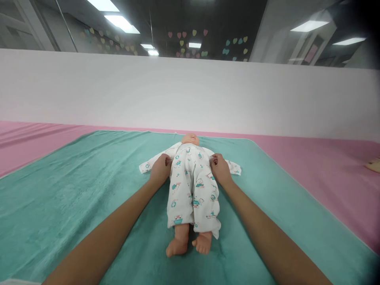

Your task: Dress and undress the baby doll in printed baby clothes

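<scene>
A baby doll lies on its back, head away from me and bare feet toward me. It wears a white long-sleeved top and white printed pants that reach up over its chest. My left hand pinches the pants' upper edge at the doll's side, on the left. On the opposite side, my right hand has its fingers closed on the same garment. Both sleeves spread outward past my hands, and the doll's own hands are not visible. My fingertips are partly hidden in the fabric.
Under the doll is a teal blanket, laid over a pink sheet. Behind rises a low white wall with dark glass above it. A beige object shows at the far right edge.
</scene>
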A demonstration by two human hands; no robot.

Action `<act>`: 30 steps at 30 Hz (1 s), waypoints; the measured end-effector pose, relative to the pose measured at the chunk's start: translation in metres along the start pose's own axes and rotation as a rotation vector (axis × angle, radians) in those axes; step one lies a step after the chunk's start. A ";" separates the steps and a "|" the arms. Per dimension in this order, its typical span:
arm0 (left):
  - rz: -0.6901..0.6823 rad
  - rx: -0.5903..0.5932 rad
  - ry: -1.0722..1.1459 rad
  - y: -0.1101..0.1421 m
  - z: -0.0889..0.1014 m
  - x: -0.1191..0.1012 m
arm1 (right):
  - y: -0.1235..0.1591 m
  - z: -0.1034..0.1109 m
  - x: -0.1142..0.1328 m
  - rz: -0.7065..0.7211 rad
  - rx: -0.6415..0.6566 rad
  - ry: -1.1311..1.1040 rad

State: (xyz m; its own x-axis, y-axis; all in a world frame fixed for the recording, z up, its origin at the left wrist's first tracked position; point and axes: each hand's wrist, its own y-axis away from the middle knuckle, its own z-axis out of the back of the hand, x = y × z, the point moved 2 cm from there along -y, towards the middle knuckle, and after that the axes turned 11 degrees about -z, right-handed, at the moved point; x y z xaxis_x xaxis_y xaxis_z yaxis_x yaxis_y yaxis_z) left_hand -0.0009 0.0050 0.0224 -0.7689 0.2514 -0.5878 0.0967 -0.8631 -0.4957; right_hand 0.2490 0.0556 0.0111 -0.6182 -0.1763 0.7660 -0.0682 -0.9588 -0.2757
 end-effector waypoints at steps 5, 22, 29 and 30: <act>-0.119 0.205 0.152 0.075 0.049 -0.050 | 0.093 0.039 0.048 0.199 0.209 0.040; -0.057 0.226 0.294 0.155 0.069 -0.098 | 0.184 0.031 0.071 0.021 0.534 -0.231; -0.458 0.145 -0.067 0.169 0.067 -0.107 | 0.181 0.033 0.066 -0.162 0.667 -0.661; -0.496 0.145 -0.160 0.171 0.065 -0.107 | 0.183 0.034 0.067 -0.165 0.693 -0.694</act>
State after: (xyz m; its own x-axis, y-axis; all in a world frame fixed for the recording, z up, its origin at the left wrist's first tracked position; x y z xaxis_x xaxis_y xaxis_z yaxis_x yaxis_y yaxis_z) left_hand 0.0573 -0.1980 0.0420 -0.7878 0.5840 -0.1960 -0.3816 -0.7124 -0.5889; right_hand 0.2213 -0.1389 0.0321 -0.0320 0.0918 0.9953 0.4972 -0.8624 0.0955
